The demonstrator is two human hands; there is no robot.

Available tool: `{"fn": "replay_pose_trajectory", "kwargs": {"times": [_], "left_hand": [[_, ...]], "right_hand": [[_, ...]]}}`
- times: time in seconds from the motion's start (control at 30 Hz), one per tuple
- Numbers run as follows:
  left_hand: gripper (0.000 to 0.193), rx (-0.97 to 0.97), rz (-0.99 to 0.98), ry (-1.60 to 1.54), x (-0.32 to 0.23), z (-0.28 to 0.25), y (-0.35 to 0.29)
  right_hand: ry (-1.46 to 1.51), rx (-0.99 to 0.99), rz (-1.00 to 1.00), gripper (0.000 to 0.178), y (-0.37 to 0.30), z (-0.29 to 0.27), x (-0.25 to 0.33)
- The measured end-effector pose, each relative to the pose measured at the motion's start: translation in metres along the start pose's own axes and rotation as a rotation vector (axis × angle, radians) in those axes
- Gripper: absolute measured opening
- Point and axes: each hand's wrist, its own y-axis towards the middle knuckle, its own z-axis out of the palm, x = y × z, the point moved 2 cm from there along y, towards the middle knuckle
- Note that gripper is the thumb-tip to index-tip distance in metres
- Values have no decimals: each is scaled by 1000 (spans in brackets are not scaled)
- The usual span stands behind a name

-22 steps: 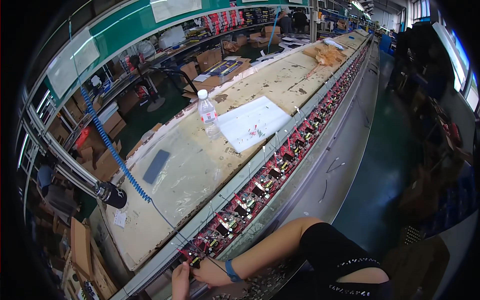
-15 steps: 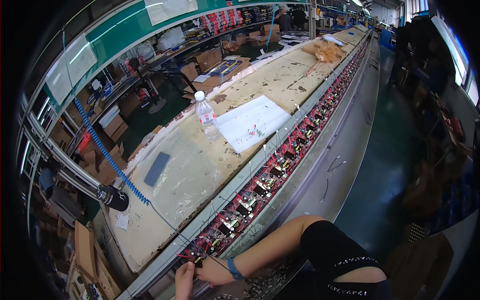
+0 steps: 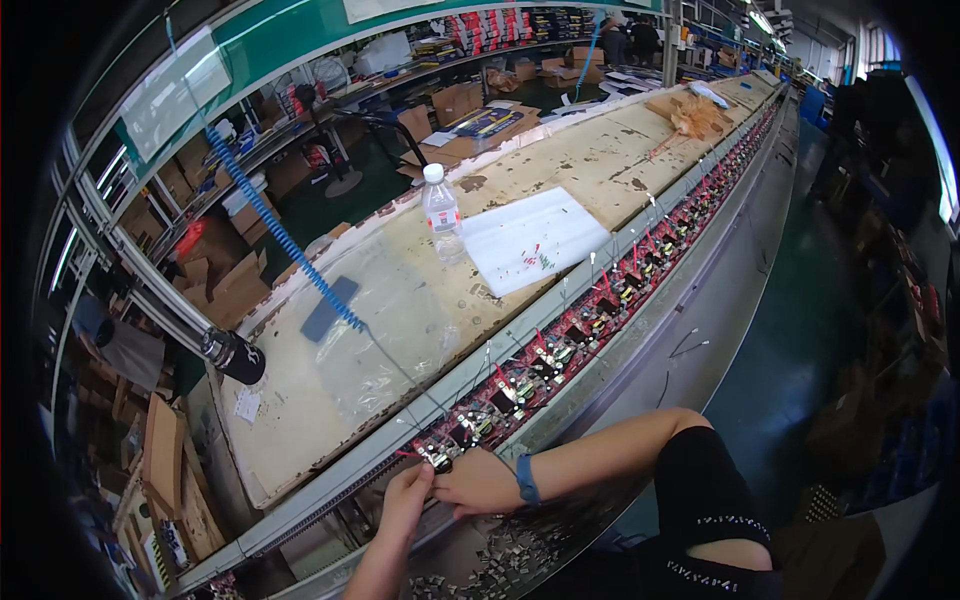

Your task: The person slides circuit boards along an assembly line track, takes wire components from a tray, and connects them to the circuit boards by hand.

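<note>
A long row of red circuit boards (image 3: 545, 365) runs along a narrow conveyor, with black parts, silver parts and thin wires standing up from them. My two hands meet at the nearest circuit board (image 3: 440, 458). My left hand (image 3: 408, 492) pinches its near end with thumb and fingers. Close beside it, my right hand (image 3: 476, 484) has its fingers curled at the same board's near side, with a blue band on that wrist. The fingertips partly hide the board's edge.
Left of the conveyor, a worn table bears a clear bottle (image 3: 441, 215), a white sheet (image 3: 535, 240) with small red and green parts, and a grey-blue slab (image 3: 330, 308). A coiled blue hose (image 3: 265, 210) hangs over it. Small metal pieces (image 3: 500, 560) lie below my right forearm.
The view has shifted, so the table and conveyor sit higher and farther right. My hands stay together at the nearest board, and more of my left forearm shows.
</note>
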Motion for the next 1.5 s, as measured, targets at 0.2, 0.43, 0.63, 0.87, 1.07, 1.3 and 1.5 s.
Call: {"fn": "replay_pose_trajectory", "kwargs": {"times": [0.2,0.43,0.63,0.87,1.07,1.3,1.5], "left_hand": [[48,52,164,38,8,57,59],[62,74,126,142,-17,118,94],[72,128,194,214,-16,155,127],[71,145,218,104,-14,170,141],[45,-114,417,202,-25,130,100],[35,-569,900,613,-20,-34,-38],[30,-1155,559,761,31,-181,-175]], "right_hand": [[-195,92,181,36,-35,-35,-26],[-325,125,362,31,-73,-59,-46],[-366,99,581,23,-90,-57,-61],[-477,9,588,23,-98,-49,-69],[-463,-154,547,17,-83,-47,-71],[-362,-290,471,9,-85,-50,-73],[-367,-290,461,6,-88,-46,-76]]}}
